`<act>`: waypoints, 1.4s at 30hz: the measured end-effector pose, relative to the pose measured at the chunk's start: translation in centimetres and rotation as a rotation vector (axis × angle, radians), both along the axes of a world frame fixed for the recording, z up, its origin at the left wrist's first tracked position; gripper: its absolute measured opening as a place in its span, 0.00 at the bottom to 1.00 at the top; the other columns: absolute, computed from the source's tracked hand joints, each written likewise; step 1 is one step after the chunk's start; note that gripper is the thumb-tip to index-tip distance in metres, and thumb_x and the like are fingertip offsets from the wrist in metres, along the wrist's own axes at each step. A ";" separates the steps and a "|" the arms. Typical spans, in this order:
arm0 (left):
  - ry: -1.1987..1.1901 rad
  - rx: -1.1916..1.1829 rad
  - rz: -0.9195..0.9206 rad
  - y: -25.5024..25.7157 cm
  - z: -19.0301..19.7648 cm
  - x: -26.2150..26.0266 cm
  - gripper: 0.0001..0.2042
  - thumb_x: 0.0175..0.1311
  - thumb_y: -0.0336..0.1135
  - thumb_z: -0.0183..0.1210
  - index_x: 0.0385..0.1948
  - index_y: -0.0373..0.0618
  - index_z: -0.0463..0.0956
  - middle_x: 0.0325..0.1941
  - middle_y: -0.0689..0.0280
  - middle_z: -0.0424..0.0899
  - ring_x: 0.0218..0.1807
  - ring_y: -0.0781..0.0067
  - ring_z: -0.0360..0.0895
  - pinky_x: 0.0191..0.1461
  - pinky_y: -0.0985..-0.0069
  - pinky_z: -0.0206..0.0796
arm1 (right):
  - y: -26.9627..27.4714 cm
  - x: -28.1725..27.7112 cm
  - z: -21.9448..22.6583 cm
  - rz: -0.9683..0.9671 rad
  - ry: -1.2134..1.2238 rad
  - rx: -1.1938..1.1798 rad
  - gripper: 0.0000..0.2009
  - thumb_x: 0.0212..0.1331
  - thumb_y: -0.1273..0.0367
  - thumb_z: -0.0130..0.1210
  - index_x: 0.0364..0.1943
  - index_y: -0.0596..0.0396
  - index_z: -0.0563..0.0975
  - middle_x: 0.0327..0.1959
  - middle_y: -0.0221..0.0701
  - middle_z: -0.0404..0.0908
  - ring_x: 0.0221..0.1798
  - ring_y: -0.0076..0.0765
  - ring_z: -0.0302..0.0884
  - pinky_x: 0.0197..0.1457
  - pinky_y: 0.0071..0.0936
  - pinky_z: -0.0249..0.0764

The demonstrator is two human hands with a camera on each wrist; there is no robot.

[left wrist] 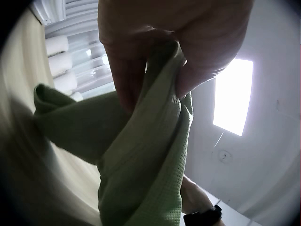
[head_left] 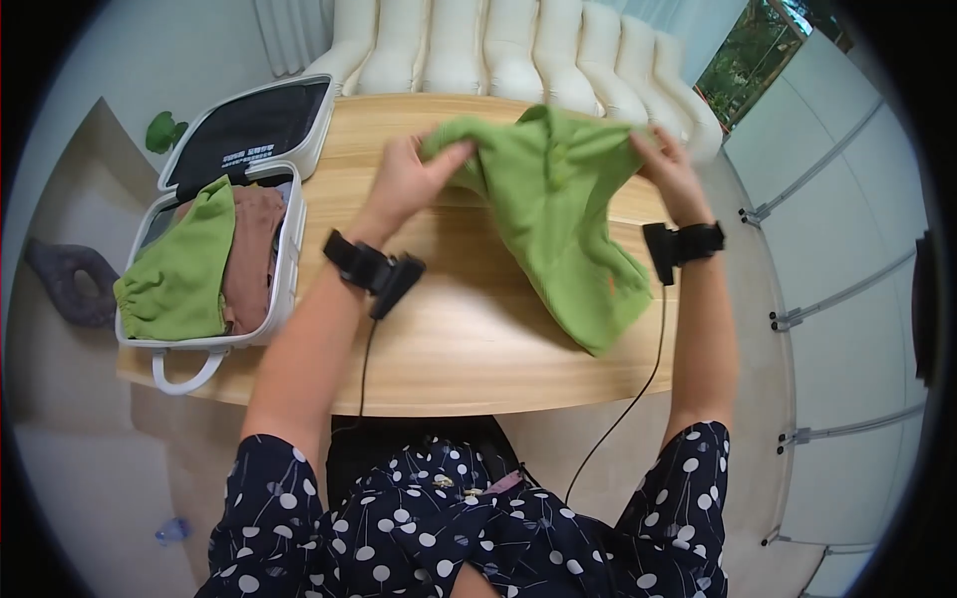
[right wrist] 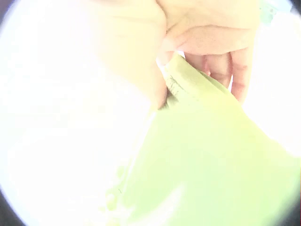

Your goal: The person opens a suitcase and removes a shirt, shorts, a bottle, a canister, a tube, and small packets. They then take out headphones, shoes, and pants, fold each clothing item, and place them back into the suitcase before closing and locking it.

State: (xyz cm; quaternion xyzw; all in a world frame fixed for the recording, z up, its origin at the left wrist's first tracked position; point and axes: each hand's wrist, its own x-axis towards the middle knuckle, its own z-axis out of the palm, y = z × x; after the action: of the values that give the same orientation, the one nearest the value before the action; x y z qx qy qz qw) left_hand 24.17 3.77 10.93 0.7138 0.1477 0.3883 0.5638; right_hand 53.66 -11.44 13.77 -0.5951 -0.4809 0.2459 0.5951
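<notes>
A green buttoned shirt [head_left: 558,199] hangs over the wooden table [head_left: 449,329], held up between both hands. My left hand [head_left: 404,184] pinches it on its left side, with thumb and fingers on the cloth. On the opposite side my right hand [head_left: 676,179] pinches another part of it. Up close in the left wrist view, the folded cloth [left wrist: 146,155] falls from between the thumb and fingers. The right wrist view is washed out, but the fingers [right wrist: 218,68] show at a bunched edge of the shirt.
An open white suitcase [head_left: 289,269] stands at the table's left with a green garment [head_left: 184,279] and a brown garment [head_left: 257,249] inside. A cream sofa [head_left: 518,50] is behind the table. Cables [head_left: 646,374] run down from both wrist cameras. A grey neck pillow [head_left: 62,284] lies far left.
</notes>
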 end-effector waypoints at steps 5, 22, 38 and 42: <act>-0.160 0.201 -0.036 0.4 10.4 -2.7 0.13 0.60 0.35 0.61 0.43 0.40 0.79 0.38 0.68 0.84 0.38 0.82 0.78 0.45 0.82 0.68 | -3.2 -1.8 9.4 -0.099 -0.156 0.436 0.13 0.64 0.63 0.54 0.46 0.55 0.76 0.36 0.25 0.81 0.37 0.16 0.77 0.41 0.15 0.72; -0.084 0.490 0.036 -1.5 19.5 -7.8 0.04 0.60 0.24 0.57 0.35 0.38 0.75 0.36 0.67 0.81 0.39 0.81 0.77 0.46 0.82 0.69 | -6.3 -3.2 13.9 0.133 -0.517 0.159 0.12 0.66 0.62 0.50 0.43 0.57 0.74 0.35 0.23 0.78 0.40 0.16 0.72 0.48 0.18 0.67; 0.039 0.793 0.193 -3.2 8.3 -11.4 0.12 0.47 0.11 0.52 0.33 0.37 0.72 0.42 0.65 0.77 0.48 0.73 0.74 0.54 0.78 0.66 | -10.7 -6.7 6.0 -0.013 -0.794 0.138 0.07 0.53 0.77 0.59 0.34 0.60 0.74 0.32 0.28 0.75 0.38 0.26 0.72 0.43 0.23 0.67; 0.399 0.703 0.032 -8.7 -0.5 -15.3 0.13 0.37 0.14 0.52 0.29 0.39 0.70 0.40 0.59 0.75 0.46 0.58 0.73 0.49 0.69 0.65 | -14.0 -10.7 -0.3 0.273 -0.742 -0.198 0.09 0.46 0.79 0.61 0.30 0.60 0.73 0.33 0.35 0.74 0.37 0.37 0.73 0.43 0.28 0.70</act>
State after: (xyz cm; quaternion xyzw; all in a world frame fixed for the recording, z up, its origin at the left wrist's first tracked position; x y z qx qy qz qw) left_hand 8.85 -4.90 10.38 0.9220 0.1236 0.2777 0.2397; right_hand 42.98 -25.46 13.43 -0.6287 -0.7115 0.1361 0.2828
